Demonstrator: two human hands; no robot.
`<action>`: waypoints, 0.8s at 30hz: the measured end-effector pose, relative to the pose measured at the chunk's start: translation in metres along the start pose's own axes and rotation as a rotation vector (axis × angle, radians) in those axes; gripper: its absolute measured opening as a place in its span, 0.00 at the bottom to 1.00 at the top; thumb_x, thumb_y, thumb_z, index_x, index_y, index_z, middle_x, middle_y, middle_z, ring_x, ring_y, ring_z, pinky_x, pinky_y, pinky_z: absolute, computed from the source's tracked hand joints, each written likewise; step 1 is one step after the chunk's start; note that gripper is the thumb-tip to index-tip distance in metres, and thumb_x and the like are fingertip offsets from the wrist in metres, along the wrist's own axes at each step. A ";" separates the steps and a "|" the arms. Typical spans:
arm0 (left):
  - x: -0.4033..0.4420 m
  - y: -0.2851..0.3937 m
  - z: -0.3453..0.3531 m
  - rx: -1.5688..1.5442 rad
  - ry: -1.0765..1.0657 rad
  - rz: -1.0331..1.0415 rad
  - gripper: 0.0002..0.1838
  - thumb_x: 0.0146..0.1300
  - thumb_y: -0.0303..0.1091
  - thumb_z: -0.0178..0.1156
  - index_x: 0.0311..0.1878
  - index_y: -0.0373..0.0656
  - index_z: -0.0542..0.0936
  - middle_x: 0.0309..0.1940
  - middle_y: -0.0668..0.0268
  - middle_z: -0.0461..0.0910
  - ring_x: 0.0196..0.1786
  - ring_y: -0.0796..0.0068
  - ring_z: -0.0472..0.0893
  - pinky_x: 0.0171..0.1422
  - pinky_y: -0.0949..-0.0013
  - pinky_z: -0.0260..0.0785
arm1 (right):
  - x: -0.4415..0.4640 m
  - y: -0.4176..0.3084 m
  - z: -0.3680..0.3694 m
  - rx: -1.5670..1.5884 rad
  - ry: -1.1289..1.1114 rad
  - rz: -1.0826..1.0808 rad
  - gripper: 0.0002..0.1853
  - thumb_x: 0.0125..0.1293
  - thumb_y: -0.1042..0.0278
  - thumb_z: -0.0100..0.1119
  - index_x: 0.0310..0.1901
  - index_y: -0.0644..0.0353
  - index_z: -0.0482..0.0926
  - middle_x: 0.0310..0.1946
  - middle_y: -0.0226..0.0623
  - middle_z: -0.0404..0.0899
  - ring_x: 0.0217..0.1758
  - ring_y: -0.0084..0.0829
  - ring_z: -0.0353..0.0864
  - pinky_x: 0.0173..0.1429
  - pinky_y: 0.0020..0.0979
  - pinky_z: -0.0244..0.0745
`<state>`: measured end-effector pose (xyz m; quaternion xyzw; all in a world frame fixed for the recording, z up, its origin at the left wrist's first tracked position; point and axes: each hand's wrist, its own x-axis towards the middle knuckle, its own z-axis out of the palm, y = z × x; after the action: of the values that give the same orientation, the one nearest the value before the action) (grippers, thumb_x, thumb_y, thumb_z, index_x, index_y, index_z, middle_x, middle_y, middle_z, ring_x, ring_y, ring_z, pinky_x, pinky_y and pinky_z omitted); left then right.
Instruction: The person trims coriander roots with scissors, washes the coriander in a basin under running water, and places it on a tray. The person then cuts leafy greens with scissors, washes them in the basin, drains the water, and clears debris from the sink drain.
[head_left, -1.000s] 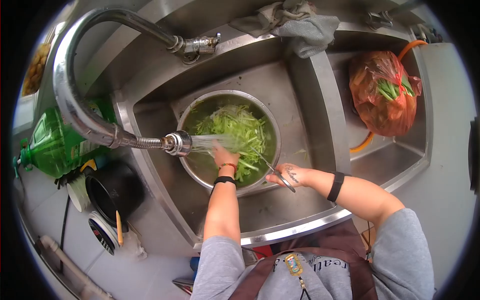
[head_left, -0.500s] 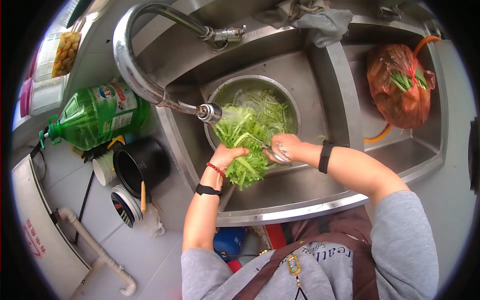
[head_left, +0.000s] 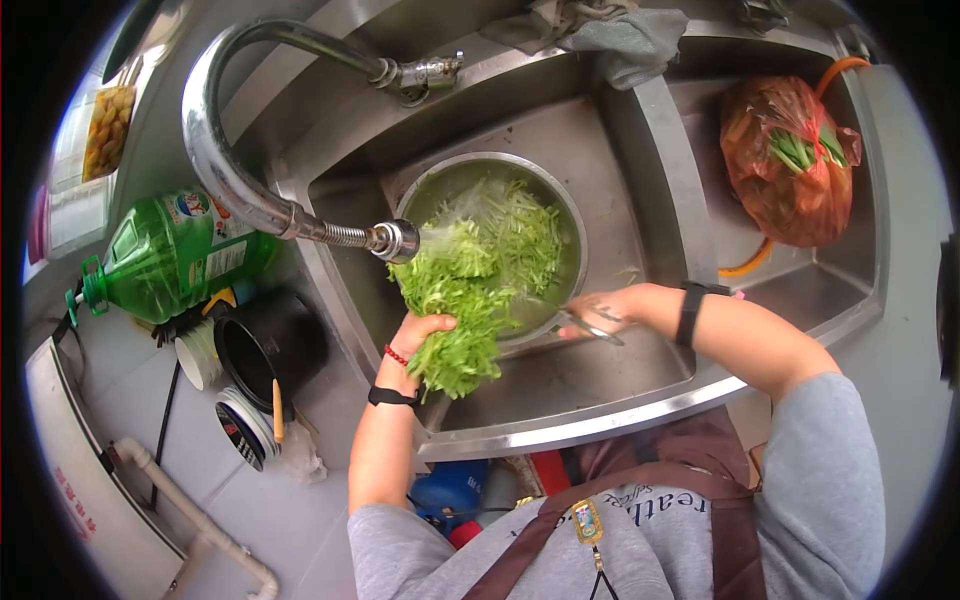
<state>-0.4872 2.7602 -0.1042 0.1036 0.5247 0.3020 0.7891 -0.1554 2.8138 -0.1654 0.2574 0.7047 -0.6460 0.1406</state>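
Note:
My left hand (head_left: 425, 335) grips a bunch of leafy greens (head_left: 465, 320) over the near left rim of a round metal basin (head_left: 572, 205). Cut green pieces (head_left: 525, 235) float in the basin's water. In my right hand (head_left: 605, 308) is a pair of metal scissors (head_left: 597, 330), blades towards the greens but apart from the bunch; motion blurs them. Water sprays from the tap head (head_left: 397, 241) onto the greens and into the basin.
The basin stands in a steel sink (head_left: 620, 180). In the right-hand sink lies a red plastic bag (head_left: 790, 165) of vegetables. A grey cloth (head_left: 630, 45) hangs over the divider. Left of the sink are a green detergent jug (head_left: 175, 255) and a black pot (head_left: 265, 345).
My right hand and the scissors have drawn back to the right, away from the bunch. The left hand still holds the greens, slightly lower. The whole view has shifted a little.

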 end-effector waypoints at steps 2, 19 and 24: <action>-0.009 0.005 0.021 -0.147 -0.052 -0.048 0.38 0.44 0.24 0.66 0.63 0.35 0.68 0.54 0.58 0.77 0.53 0.62 0.79 0.59 0.60 0.73 | 0.020 -0.041 -0.025 -0.008 -0.186 0.043 0.36 0.67 0.38 0.46 0.35 0.75 0.80 0.33 0.58 0.81 0.42 0.50 0.82 0.50 0.44 0.73; 0.032 0.033 0.022 1.125 0.166 -0.086 0.23 0.40 0.32 0.71 0.43 0.33 0.82 0.36 0.55 0.84 0.40 0.62 0.82 0.48 0.67 0.73 | 0.049 -0.044 -0.015 0.044 -0.055 0.112 0.34 0.60 0.37 0.54 0.28 0.70 0.79 0.29 0.55 0.80 0.37 0.50 0.80 0.44 0.42 0.74; 0.040 0.037 0.044 1.547 0.405 -0.141 0.34 0.36 0.38 0.76 0.46 0.28 0.76 0.39 0.42 0.81 0.45 0.47 0.82 0.52 0.60 0.74 | 0.051 -0.073 -0.027 -0.125 0.270 0.261 0.30 0.61 0.41 0.54 0.29 0.69 0.82 0.32 0.54 0.81 0.43 0.46 0.82 0.50 0.42 0.76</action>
<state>-0.4508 2.8199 -0.0987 0.5310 0.7235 -0.1850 0.4004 -0.2340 2.8476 -0.1279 0.4217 0.7166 -0.5368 0.1432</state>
